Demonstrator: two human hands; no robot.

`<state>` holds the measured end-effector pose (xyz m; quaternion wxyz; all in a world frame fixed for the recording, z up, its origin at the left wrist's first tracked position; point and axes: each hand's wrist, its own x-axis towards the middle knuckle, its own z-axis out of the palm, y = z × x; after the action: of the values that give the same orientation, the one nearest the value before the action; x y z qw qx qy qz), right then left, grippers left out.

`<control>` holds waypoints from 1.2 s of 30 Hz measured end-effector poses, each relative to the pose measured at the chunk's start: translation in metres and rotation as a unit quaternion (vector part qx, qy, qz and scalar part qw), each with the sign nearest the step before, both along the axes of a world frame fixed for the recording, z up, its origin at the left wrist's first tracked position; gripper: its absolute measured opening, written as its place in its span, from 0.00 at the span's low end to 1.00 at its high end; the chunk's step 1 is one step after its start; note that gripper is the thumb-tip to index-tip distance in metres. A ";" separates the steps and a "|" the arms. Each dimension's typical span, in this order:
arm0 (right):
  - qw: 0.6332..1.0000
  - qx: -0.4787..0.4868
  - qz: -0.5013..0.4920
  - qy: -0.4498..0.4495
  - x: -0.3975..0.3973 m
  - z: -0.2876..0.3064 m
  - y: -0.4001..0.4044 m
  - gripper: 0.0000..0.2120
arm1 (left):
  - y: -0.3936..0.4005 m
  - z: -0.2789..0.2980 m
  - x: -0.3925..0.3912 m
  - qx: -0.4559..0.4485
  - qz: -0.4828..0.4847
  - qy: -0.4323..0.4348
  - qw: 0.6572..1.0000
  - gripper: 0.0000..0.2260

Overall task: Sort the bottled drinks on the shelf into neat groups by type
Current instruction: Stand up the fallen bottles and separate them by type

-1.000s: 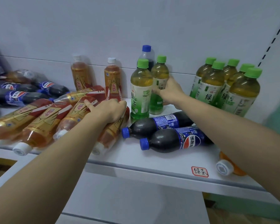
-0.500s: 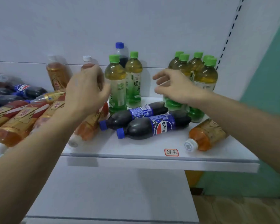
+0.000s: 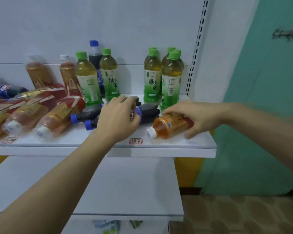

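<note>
Both hands down on lying bottles at the front of the white shelf point(image 3: 184, 146).

The left hand point(image 3: 118, 117) curls over the two dark cola bottles point(image 3: 149, 110) lying side by side, blue caps toward the person; the right hand point(image 3: 198, 117) grasps the amber tea bottle point(image 3: 167, 128) lying just right of them, its white cap forward. Behind the hands stand green-capped green tea bottles point(image 3: 152, 76), labels reading 绿茶, two more point(image 3: 108, 73) beyond the left hand with an upright cola bottle point(image 3: 94, 54) behind. Left of the left hand lie more amber tea bottles point(image 3: 58, 115). A red-framed tag point(image 3: 135, 141) between the wrists reads 绿茶.
</note>
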<state>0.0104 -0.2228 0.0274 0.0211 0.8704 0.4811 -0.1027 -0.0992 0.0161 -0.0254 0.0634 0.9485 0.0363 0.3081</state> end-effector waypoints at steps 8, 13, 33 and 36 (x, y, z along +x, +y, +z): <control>0.970 0.241 -0.032 -0.007 0.016 -0.036 -0.002 0.31 | 0.010 -0.053 -0.034 0.049 0.053 -0.040 0.997 0.20; 0.873 0.442 -0.116 0.173 0.009 -0.040 -0.001 0.28 | 0.009 -0.057 -0.038 0.000 0.101 -0.051 0.994 0.25; 0.838 0.535 -0.016 -0.108 -0.060 -0.046 0.062 0.25 | 0.116 -0.020 -0.101 -0.039 0.175 -0.034 0.983 0.15; 0.915 0.389 -0.007 -0.107 -0.063 -0.040 0.111 0.36 | 0.137 -0.016 -0.100 -0.044 0.159 -0.014 0.986 0.14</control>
<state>-0.0525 -0.1120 -0.0122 -0.2690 0.8186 0.4722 0.1859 -0.1996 0.1533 -0.0416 0.0557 0.9227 0.1989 0.3254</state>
